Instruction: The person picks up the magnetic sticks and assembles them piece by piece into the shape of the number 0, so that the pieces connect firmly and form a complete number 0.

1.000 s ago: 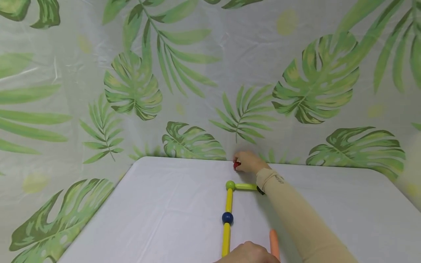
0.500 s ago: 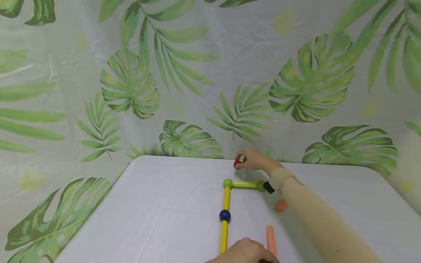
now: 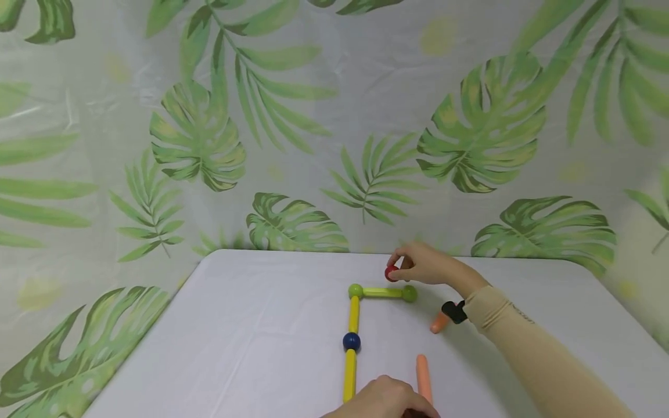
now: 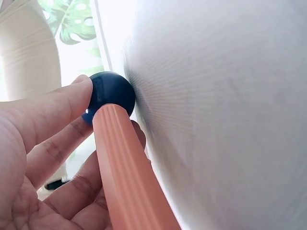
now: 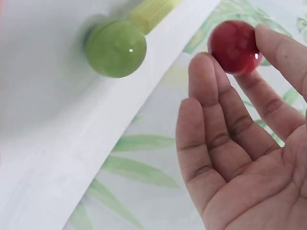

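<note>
Near the table's far edge, my right hand (image 3: 431, 270) pinches a shiny red ball (image 5: 235, 47) between thumb and fingertips, above the tabletop. Close by lies a light green ball (image 5: 116, 49) at the right end of a yellow-green stick (image 3: 382, 292); another green ball (image 3: 355, 291) sits at its left end. My left hand (image 3: 385, 400), low in the head view, grips a dark blue ball (image 4: 112, 94) with thumb and fingers. In the left wrist view, an orange stick (image 4: 127, 167) meets that ball. An orange stick (image 3: 424, 377) also shows beside the left hand in the head view.
Yellow sticks (image 3: 350, 374) run toward me from the left green ball, joined by another blue ball (image 3: 352, 341). A further orange stick (image 3: 440, 322) lies partly behind the right wrist's black device (image 3: 453, 312). A leaf-patterned sheet hangs behind the white table (image 3: 251, 337).
My right hand has moved rightward and slightly nearer with the red ball, uncovering the right green ball and part of an orange stick. The left hand stays nearly in place.
</note>
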Tool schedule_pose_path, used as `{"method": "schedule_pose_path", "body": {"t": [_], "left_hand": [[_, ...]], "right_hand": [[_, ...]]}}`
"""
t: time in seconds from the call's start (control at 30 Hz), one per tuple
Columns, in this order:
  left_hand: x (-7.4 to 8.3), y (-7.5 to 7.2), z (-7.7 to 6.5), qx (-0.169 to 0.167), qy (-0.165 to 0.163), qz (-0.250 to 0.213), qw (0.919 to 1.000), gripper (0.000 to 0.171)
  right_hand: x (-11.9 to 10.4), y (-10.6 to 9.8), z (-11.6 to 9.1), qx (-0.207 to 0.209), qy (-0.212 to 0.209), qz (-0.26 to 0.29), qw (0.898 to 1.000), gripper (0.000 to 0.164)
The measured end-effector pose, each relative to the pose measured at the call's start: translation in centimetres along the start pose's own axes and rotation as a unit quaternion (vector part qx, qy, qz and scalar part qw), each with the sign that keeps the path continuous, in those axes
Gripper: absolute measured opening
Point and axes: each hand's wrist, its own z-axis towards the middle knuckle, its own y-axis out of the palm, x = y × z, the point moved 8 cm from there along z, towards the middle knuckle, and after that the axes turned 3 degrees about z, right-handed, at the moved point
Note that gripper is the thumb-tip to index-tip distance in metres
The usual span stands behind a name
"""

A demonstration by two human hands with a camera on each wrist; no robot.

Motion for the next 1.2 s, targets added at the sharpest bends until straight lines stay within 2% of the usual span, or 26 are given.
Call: {"method": "schedule_pose_path", "body": {"t": [0.23, 0.47, 0.67, 0.77, 1.0, 1.1, 1.2], "left_hand": [[-0.2, 0.1, 0.0, -0.004, -0.019, -0.032, 0.9993, 0.023], [-0.2, 0.0, 0.0, 0.003, -0.015, -0.009, 0.9999, 0.023], [-0.1, 0.0, 0.2, 0.005, -0.006, 0.002, 1.0000, 0.023], [-1.1, 0.8, 0.7, 0.001, -0.007, 0.003, 1.0000, 0.024], [-5.3, 3.9, 2.8, 0.014, 0.040, 0.050, 0.9979, 0.027], [-5.9, 4.3, 3.1, 0.012, 0.041, 0.053, 0.9977, 0.028], [-5.6, 4.1, 3.0, 0.012, 0.039, 0.050, 0.9979, 0.028]], "right_hand": [[0.4, 0.3, -3.8, 0.002, -0.004, 0.027, 1.000, 0.027], [1.3, 1.4, -6.7, -0.015, -0.004, 0.044, 0.999, 0.023], [1.6, 2.8, -8.6, -0.034, -0.006, 0.098, 0.995, 0.024], [1.7, 3.5, -9.1, -0.040, -0.009, 0.111, 0.993, 0.025], [2.1, 4.7, -9.7, -0.047, -0.011, 0.113, 0.992, 0.020], [2.1, 5.1, -9.9, -0.050, -0.019, 0.122, 0.991, 0.020], [2.2, 5.4, -10.1, -0.052, -0.022, 0.128, 0.990, 0.020]]}}
